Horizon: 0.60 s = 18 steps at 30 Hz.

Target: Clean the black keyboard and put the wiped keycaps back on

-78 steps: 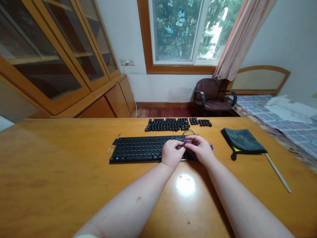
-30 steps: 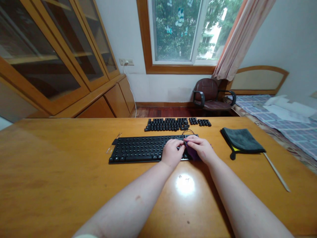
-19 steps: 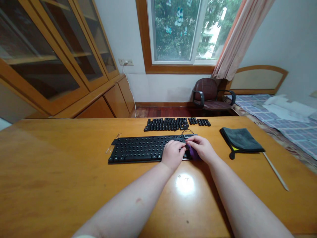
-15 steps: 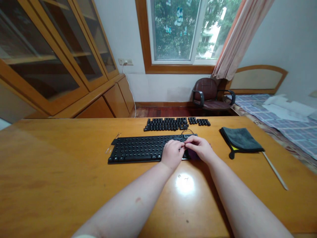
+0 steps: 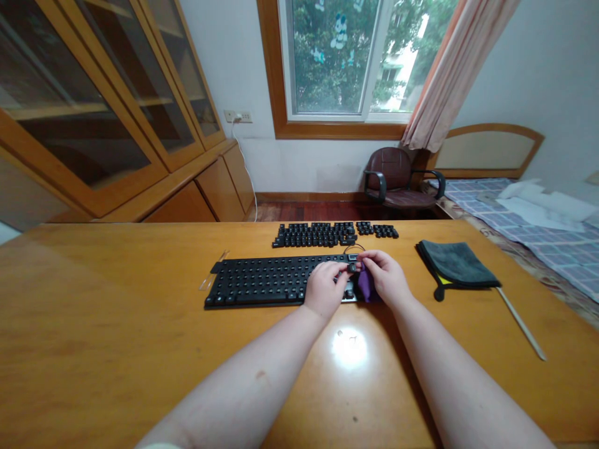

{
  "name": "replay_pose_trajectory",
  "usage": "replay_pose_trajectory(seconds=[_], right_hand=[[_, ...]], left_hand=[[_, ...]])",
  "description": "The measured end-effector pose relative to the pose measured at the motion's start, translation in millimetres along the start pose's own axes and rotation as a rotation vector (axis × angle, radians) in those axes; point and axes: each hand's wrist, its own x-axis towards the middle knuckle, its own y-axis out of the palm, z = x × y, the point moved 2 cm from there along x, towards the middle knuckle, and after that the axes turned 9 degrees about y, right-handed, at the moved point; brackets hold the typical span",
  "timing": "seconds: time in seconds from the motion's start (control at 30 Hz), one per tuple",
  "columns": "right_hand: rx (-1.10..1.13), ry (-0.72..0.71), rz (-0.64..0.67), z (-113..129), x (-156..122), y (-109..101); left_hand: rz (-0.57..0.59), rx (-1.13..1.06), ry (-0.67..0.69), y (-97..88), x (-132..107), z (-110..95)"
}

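A black keyboard (image 5: 262, 282) with most of its keycaps off lies on the wooden desk. Over its right end, my left hand (image 5: 326, 288) pinches a small black keycap (image 5: 352, 267) between thumb and fingers. Just beside it, my right hand (image 5: 384, 277) is closed on a purple cloth (image 5: 366, 284) that hangs down from the fingers. The two hands nearly meet and cover part of the keyboard's right side. Behind the keyboard, loose black keycaps (image 5: 309, 236) stand in rows near the desk's far edge.
Folded dark grey cloths (image 5: 456, 262) lie on the right of the desk (image 5: 116, 349), with a pale thin stick (image 5: 521, 324) poking out. Clear plastic pieces (image 5: 206, 280) rest by the keyboard's left end. A brown armchair (image 5: 390, 174) stands beyond the desk.
My hands have moved slightly apart, so the keycap in the left fingers now shows. The purple cloth has come into plain view under my right hand.
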Motion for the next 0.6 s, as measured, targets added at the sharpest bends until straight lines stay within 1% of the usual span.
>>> replay_pose_trajectory(seconds=[0.07,0.2,0.27,0.33,0.47,0.53,0.6], right_hand=[[-0.047,-0.050,0.018,1.6,-1.3,-1.1],[-0.252,-0.268,0.099,8.8,-5.1,-0.2],[-0.316,-0.338,0.134,11.0,-6.3,0.7],[-0.343,-0.364,0.125,11.4,-6.3,0.4],[-0.391,-0.349,0.076,10.0,-5.4,-1.0],[-0.444,-0.347,0.096,10.1,-5.9,0.5],[-0.516,-0.347,0.146,10.4,-7.3,3.8]], left_hand=[[-0.011,0.002,-0.027,-0.4,0.4,0.8],[0.015,0.010,-0.034,1.1,0.1,2.5],[0.006,0.018,-0.032,1.5,-0.2,2.7],[-0.007,0.011,-0.028,1.4,-0.2,1.9],[-0.051,-0.083,-0.040,-1.3,0.5,0.4],[-0.102,-0.134,-0.092,-3.2,0.9,2.5],[-0.162,-0.183,-0.185,-4.2,1.1,6.9]])
